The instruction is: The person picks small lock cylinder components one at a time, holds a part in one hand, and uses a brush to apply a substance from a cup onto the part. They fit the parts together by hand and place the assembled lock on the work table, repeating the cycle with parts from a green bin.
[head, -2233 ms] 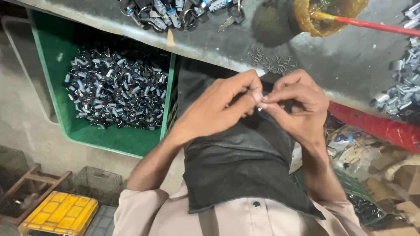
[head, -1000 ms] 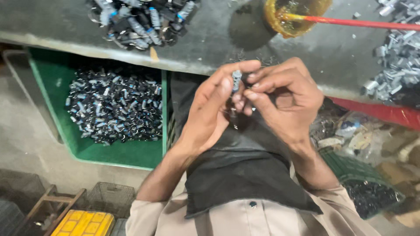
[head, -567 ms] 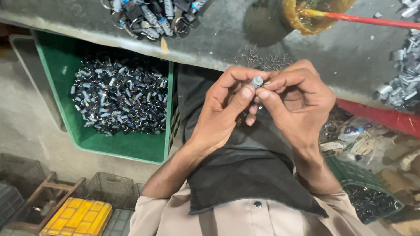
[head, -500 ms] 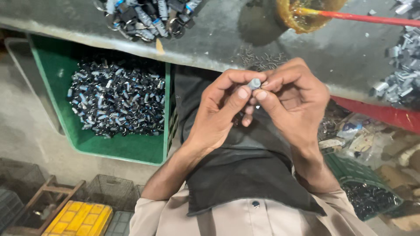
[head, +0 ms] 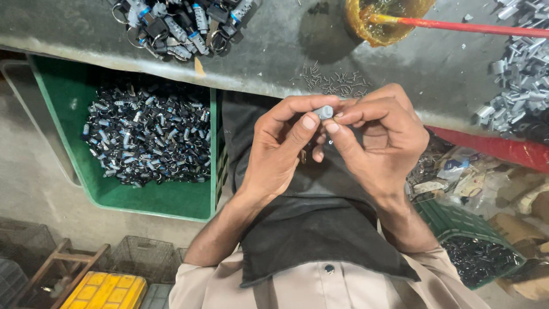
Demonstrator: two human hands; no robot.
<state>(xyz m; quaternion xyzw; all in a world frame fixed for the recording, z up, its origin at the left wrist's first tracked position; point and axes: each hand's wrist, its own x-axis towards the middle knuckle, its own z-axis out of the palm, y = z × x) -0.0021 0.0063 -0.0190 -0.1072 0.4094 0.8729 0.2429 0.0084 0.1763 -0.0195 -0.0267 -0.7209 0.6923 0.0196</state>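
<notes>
Both hands, left (head: 280,151) and right (head: 380,140), pinched one small grey metal piece (head: 324,111) between fingertips, just below the table (head: 274,51) edge. Green bin (head: 68,97) was already full of parts, so plenty looked done.

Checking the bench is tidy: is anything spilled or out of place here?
A few tiny pins lie scattered loose on the grey bench, just above both hands, which pinch a small grey part. Nothing looks damaged.
</notes>
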